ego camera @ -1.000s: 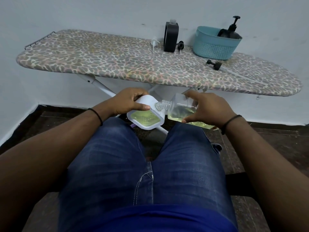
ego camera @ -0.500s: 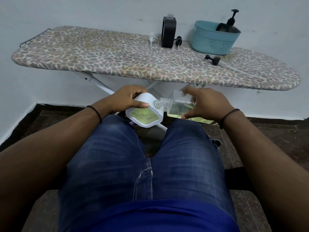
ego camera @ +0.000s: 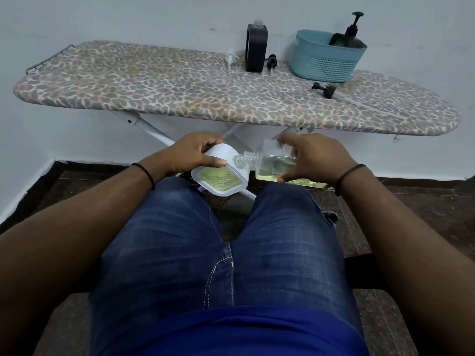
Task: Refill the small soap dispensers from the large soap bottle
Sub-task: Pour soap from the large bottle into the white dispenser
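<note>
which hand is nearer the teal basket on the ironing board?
Right. The right hand grips the clear bottle below the teal basket; the left hand, holding the white bottle, sits farther left.

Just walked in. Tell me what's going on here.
A seated person is transferring soap over their lap. The left hand grips a white soap bottle tilted on its side, yellow-green liquid showing inside. The right hand holds a clear dispenser, tilted and partly filled, its threaded neck by the white bottle. On the ironing board behind stand a black bottle, loose pump heads and a teal basket holding a black pump dispenser.
</note>
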